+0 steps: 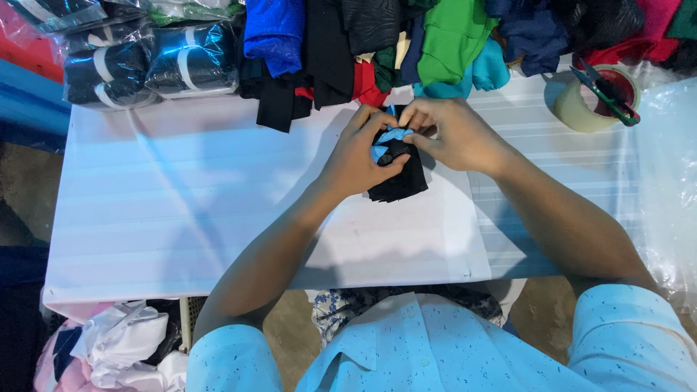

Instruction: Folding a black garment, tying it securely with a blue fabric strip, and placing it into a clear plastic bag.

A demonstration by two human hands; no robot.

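- I see my left hand clenched around a small folded black cloth, thumb pressed across its front, so that grip is grasping the bundle.
- My right hand meets it from the other side, its fingertips pinching a bright blue strip that sits on top of the black cloth; that grip is closed on the strip.
- The black cloth rests on the white counter, a little above its middle, its lower end lying flat on the surface.
- Just behind my hands lies a heap of folded garments in blue, black, red, green and turquoise, along the far edge.
- At the far left sit dark garments packed in shiny clear bags.
- To the far right I see a tape roll with green-handled scissors lying across it, well apart from my hands.
- Crumpled white and pink cloth lies below the counter's near left corner.
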